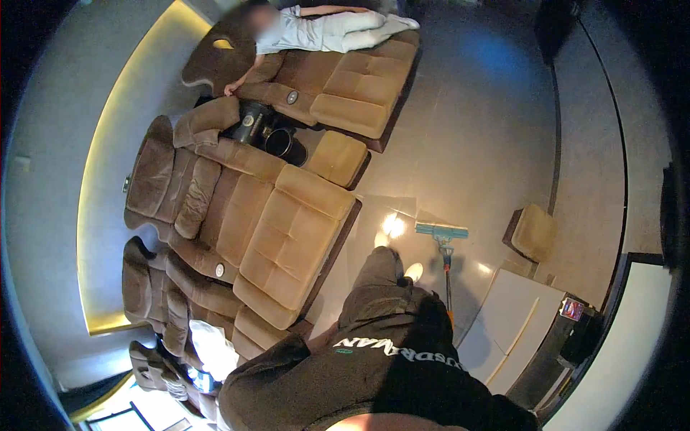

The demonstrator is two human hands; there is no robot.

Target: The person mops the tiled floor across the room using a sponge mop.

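Resting on the floor [478, 144], the mop [446, 251] is judged light; its stiff pole [448, 281] is best gripped toward the near end. Hands hidden; finger state cannot be told.

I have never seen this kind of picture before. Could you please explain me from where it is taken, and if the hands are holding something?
There is no robot here. A person wears one camera on the head, looking forward and down, so you see their dark shirt from above. The view bends at the edges.

The work is done with two bare hands, but neither is visible. A sponge mop rests on the tiled floor; its pole runs back toward the wearer's body. I cannot tell whether fingers grip it.

Brown recliners stand on the left, with another person lying on one.
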